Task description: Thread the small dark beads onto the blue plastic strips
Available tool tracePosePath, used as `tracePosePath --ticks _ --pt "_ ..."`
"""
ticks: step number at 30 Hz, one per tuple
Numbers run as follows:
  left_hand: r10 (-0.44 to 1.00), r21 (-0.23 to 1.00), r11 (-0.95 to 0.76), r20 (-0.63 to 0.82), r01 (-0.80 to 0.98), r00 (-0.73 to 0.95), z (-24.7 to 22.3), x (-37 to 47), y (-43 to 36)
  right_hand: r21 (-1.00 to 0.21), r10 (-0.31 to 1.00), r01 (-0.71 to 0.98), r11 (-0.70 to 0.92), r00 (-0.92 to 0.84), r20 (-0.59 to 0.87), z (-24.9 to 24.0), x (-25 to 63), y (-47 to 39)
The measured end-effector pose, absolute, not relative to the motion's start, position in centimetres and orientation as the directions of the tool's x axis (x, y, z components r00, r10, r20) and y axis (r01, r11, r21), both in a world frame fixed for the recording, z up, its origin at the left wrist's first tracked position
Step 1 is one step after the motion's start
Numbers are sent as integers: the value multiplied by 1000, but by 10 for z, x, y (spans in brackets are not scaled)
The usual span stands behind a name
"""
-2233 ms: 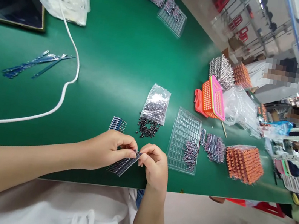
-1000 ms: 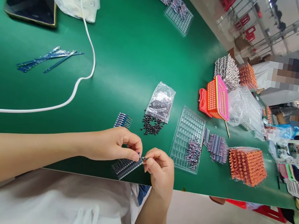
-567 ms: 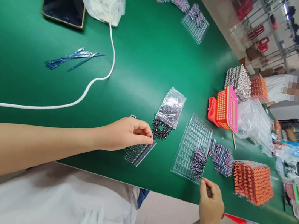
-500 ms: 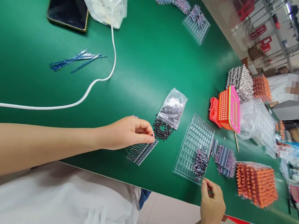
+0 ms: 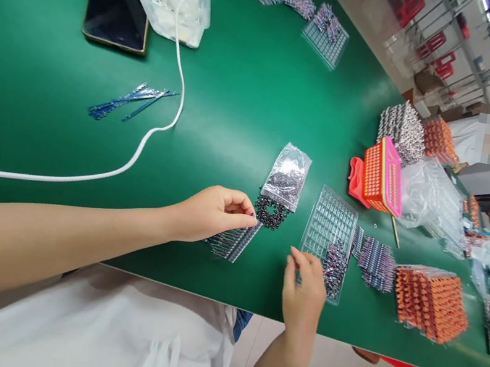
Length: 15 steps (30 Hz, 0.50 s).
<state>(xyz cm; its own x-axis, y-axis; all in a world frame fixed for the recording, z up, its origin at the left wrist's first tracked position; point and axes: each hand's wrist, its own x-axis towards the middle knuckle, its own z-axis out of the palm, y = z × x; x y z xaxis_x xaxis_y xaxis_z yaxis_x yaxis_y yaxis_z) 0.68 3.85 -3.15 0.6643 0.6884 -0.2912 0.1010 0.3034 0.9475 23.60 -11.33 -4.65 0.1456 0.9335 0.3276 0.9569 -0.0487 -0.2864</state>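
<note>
My left hand [image 5: 221, 214] pinches the upper end of a strip of thin wire-like pieces [image 5: 239, 245], its thumb and index finger closed. Just beyond the fingertips lies a loose pile of small dark beads [image 5: 272, 214] beside a clear zip bag [image 5: 288, 175] partly filled with the same. My right hand [image 5: 307, 285] is over the near left edge of a clear compartment tray [image 5: 325, 212], thumb and index slightly apart, with nothing visible between them. A heap of dark purplish wire pieces [image 5: 335, 267] sits at the tray's near right side.
Right of the tray are stacked strips [image 5: 376, 265], an orange stack [image 5: 432, 302] and a pink-orange basket [image 5: 383, 178]. A white cable [image 5: 137, 153] crosses the left side, near blue strips [image 5: 120, 101], a phone [image 5: 118, 9] and a plastic tub [image 5: 196, 25]. A person sits at the far right.
My right hand has moved left from the tray's near right corner to its near left edge. My left hand stays on the strip. The view has shifted slightly.
</note>
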Motion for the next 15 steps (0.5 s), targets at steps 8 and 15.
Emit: tracePosePath --ticks 8,15 --pt "703 948 311 -276 65 655 -37 7 41 -231 965 973 5 56 255 -63 212 -84" --pt "689 942 326 -296 82 662 -37 8 40 -174 965 984 37 10 260 -64 210 -84"
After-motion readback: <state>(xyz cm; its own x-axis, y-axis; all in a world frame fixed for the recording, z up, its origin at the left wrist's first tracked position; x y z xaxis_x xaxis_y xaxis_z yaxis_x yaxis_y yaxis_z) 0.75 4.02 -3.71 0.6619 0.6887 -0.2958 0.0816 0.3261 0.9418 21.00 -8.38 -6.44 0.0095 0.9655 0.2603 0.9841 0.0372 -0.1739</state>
